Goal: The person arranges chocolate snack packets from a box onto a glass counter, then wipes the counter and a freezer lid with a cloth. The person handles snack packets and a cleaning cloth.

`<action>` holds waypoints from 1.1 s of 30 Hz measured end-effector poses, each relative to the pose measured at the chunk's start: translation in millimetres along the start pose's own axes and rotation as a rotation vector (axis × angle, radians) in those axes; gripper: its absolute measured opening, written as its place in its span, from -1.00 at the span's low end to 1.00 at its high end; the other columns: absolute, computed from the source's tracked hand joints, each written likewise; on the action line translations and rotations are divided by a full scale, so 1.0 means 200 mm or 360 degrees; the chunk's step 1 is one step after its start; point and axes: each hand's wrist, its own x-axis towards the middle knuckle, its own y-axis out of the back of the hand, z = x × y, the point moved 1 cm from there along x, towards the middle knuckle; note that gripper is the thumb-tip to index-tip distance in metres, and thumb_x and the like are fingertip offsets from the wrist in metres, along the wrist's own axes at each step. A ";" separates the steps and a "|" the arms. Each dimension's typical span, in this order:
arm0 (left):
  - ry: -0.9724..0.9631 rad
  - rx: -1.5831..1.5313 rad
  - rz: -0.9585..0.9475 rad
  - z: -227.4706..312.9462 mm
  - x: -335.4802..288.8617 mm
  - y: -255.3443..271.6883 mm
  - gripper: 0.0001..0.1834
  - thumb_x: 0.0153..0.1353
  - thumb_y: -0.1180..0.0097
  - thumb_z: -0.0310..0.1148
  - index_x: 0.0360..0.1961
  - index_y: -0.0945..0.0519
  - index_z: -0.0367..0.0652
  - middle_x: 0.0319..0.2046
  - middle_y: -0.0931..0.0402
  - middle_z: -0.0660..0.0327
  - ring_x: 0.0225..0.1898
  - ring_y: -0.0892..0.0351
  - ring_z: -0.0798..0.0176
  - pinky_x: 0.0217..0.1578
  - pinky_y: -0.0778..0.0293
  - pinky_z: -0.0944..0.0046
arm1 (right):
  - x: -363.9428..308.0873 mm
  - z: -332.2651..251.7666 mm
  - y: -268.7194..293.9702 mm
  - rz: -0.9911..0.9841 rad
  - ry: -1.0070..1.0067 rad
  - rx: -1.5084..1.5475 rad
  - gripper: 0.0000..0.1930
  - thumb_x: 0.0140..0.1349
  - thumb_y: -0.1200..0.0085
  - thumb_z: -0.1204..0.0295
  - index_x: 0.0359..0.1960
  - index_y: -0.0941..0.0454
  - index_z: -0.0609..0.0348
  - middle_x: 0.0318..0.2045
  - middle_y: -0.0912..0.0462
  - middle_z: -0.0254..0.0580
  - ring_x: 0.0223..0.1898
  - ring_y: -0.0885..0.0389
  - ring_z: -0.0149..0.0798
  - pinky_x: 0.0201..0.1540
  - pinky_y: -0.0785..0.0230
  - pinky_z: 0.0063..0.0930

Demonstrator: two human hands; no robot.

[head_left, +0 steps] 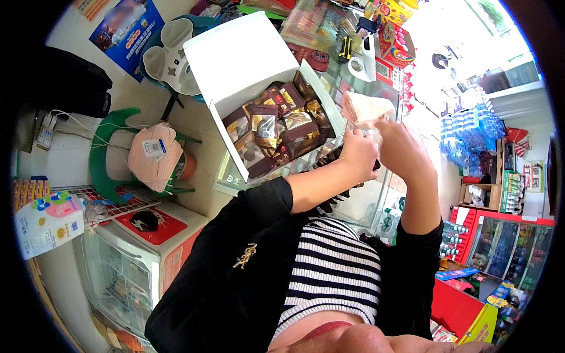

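Observation:
Over the glass counter, my two hands are close together at the right of an open white box (pixel 242 59). Several brown and gold wrapped packets (pixel 276 126) fill the box. My left hand (pixel 359 153) is closed, its fingers curled inward, and what they pinch is too small to make out. Beside it, my right hand (pixel 403 147) bends over with closed fingers at the lower edge of a pale pink, cloth-like piece (pixel 366 109). The wrist and the back of the hand hide part of the right fingers. Something dark shows just under my left hand.
The glass counter (pixel 359 209) holds a white handheld device (pixel 366 62), a dark red case (pixel 315 57) and a red box (pixel 395 44). To the left stand a green chair (pixel 109 153) with a pink cushion and a glass-fronted freezer (pixel 118 265). Bottled-water packs (pixel 471 129) are stacked right.

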 end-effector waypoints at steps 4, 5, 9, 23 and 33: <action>-0.0267 -0.0042 0.0586 -0.06 0.10 -0.29 -0.59 0.19 -0.11 0.03 -0.09 -0.65 0.00 -0.09 -0.57 0.22 0.10 -0.48 0.02 0.10 -0.34 -0.12 | 0.30 -0.41 -0.11 -0.0048 0.0546 0.0604 -0.61 0.15 -0.14 0.47 0.06 -0.62 0.20 -0.27 -0.73 0.12 -0.15 -0.69 0.21 -0.05 -0.52 -0.06; -0.0422 -0.0068 0.0804 -0.02 0.16 -0.37 -0.68 0.23 -0.04 -0.04 -0.24 -0.70 0.01 -0.23 -0.61 0.26 0.00 -0.52 0.02 0.00 -0.39 -0.15 | 0.36 -0.42 -0.21 0.0157 0.0590 0.0577 -0.63 0.17 -0.15 0.45 0.04 -0.62 0.18 -0.23 -0.73 0.14 -0.12 -0.69 0.21 -0.02 -0.52 -0.04; -0.0122 0.0549 0.0380 -0.02 0.09 -0.25 -0.74 0.13 -0.13 -0.13 -0.26 -0.68 -0.03 -0.21 -0.61 0.20 -0.05 -0.58 -0.04 -0.12 -0.44 -0.13 | 0.72 -0.53 -0.45 0.0096 0.0239 0.0489 -0.67 0.17 -0.21 0.40 -0.04 -0.61 0.27 -0.13 -0.71 0.21 -0.04 -0.67 0.21 0.06 -0.51 -0.02; -0.0033 0.0050 0.0108 -0.03 0.01 -0.08 -0.46 0.17 -0.18 0.10 0.01 -0.65 -0.06 0.01 -0.58 0.14 0.17 -0.47 0.03 0.19 -0.36 -0.01 | 0.35 -0.09 -0.28 0.0759 0.0331 0.1312 -0.83 0.20 -0.28 0.48 -0.22 -0.60 0.28 -0.21 -0.69 -0.24 -0.22 -0.59 -0.49 -0.17 -0.45 -0.50; 0.0044 0.0006 0.0062 0.02 -0.05 0.10 -0.40 -0.05 -0.38 0.08 -0.12 -0.68 -0.17 -0.04 -0.56 0.12 0.04 -0.54 -0.05 0.03 -0.48 -0.02 | -0.27 0.48 -0.59 0.1218 -0.0285 0.1357 -0.90 0.37 -0.12 0.53 -0.18 -0.47 0.27 -0.42 -0.60 -0.19 -0.38 -0.53 -0.44 -0.29 -0.42 -0.47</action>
